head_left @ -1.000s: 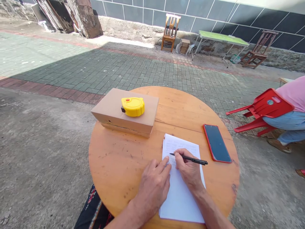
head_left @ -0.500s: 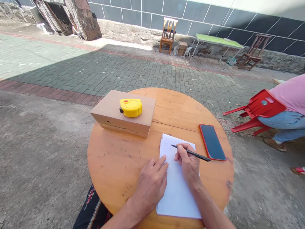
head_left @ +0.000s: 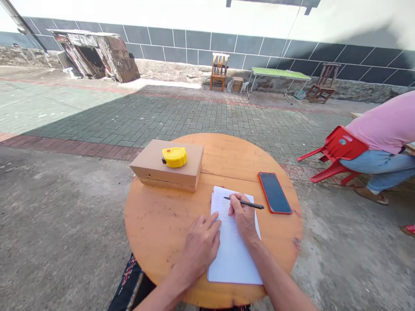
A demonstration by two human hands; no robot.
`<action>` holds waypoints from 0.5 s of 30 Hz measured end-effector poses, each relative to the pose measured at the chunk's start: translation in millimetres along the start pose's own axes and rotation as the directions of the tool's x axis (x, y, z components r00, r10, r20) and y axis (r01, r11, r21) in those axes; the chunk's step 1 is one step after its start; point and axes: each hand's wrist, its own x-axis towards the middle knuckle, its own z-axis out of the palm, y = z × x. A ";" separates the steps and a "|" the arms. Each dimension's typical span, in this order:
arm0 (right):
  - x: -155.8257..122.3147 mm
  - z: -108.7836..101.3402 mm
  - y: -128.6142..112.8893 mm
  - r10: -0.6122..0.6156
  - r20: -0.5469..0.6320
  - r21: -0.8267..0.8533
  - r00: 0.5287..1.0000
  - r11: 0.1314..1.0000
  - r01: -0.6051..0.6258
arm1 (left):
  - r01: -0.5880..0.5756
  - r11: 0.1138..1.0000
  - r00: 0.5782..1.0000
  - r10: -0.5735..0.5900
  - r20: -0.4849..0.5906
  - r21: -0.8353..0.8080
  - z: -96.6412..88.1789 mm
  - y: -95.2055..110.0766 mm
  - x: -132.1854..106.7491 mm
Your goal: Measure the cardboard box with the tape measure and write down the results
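A small stack of white paper (head_left: 231, 259) lies on the round wooden table (head_left: 158, 229), with rows of faint handwriting near its top. My left hand (head_left: 202, 237) rests flat on the paper's left edge, fingers stretched out. Between the fingers of my right hand (head_left: 244, 218) is a black pen (head_left: 251, 204), its tip pointing left just over the written rows; whether it touches the sheet I cannot tell. Right of the paper lies a phone with a red edge (head_left: 275, 193), its screen dark. A yellow tape measure (head_left: 175, 157) sits on a closed cardboard box (head_left: 191, 166) at the table's far left.
At the right, a person in a pink top (head_left: 382, 123) sits on a red plastic stool (head_left: 346, 144). By the far wall stand a wooden chair (head_left: 219, 71), a green folding table (head_left: 280, 73) and a second chair (head_left: 322, 86).
The view has tilted up, showing more of the wall. My right hand and the pen have turned slightly over the written rows. My left hand stays on the paper.
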 end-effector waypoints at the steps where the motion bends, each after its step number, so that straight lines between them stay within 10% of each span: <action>1: 0.3 -0.1 0.8 -0.003 0.000 0.010 1.000 1.000 0.003 | -0.006 1.000 1.000 0.006 -0.004 0.008 0.0 0.6 -0.2; 15: 2.1 0.4 2.7 -0.021 -0.021 0.051 1.000 0.998 0.022 | -0.004 1.000 0.999 0.003 0.038 0.030 3.2 1.3 -2.1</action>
